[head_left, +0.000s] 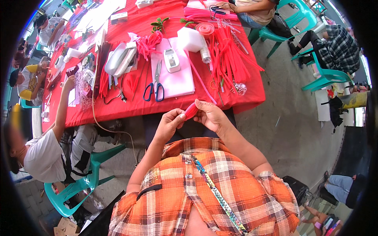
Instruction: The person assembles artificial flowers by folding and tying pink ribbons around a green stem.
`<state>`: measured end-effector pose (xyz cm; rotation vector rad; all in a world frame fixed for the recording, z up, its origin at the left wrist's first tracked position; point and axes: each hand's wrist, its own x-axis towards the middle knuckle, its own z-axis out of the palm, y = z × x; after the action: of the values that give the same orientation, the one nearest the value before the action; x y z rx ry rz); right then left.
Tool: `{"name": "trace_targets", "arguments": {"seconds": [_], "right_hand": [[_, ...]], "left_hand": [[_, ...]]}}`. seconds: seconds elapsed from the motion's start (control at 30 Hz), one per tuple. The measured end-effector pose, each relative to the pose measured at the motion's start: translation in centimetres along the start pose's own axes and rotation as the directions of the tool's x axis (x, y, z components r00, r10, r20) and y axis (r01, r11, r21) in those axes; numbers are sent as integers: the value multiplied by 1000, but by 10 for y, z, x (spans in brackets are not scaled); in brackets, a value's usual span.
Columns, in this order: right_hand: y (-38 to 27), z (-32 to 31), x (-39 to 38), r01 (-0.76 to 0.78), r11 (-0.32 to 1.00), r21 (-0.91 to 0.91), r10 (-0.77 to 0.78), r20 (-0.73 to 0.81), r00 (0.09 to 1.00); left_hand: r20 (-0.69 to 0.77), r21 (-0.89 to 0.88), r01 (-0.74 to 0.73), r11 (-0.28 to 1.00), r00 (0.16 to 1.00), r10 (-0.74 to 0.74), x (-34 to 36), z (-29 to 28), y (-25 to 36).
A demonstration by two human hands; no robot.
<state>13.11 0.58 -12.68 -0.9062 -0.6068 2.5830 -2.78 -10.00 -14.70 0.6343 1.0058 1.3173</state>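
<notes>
Just past the front edge of the table, both my hands hold a small pink-red petal-shaped piece (191, 111) that looks like bent chenille stem. My left hand (172, 122) pinches its lower left side between thumb and fingers. On the upper right side, my right hand (211, 115) grips it with the thumb on top. A thin pink stem (202, 83) runs across the table edge behind my right hand. Beyond my hands lie scissors (157, 78) with dark blue handles and a white tape dispenser (171, 60), both on pale pink sheets (179, 87).
A large bundle of red chenille stems (225, 59) lies at right on the red-covered table (130, 108), near a white foam block (190, 39) and a pink roll (204, 29). At left, a seated person (43, 157) reaches over the table; a cord (114, 129) hangs from its edge.
</notes>
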Motion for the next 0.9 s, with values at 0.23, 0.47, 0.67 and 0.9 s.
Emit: {"name": "trace_targets", "arguments": {"seconds": [0.23,0.47,0.67,0.9], "right_hand": [[14,-8,8,-143,940,309,110,124,986],[6,-2,-7,108,981,-158,-109,3,994],[10,-9,0,1,1000,-2,-1,159,987],[-8,-5,5,54,998,-18,-55,-35,998]], "left_hand": [[40,-274,25,962,999,-15,1,8,-3],[-76,71,16,997,997,-11,1,9,2],[-60,-67,32,997,998,-36,0,13,7],[-43,-76,73,994,996,-76,10,12,20]]}}
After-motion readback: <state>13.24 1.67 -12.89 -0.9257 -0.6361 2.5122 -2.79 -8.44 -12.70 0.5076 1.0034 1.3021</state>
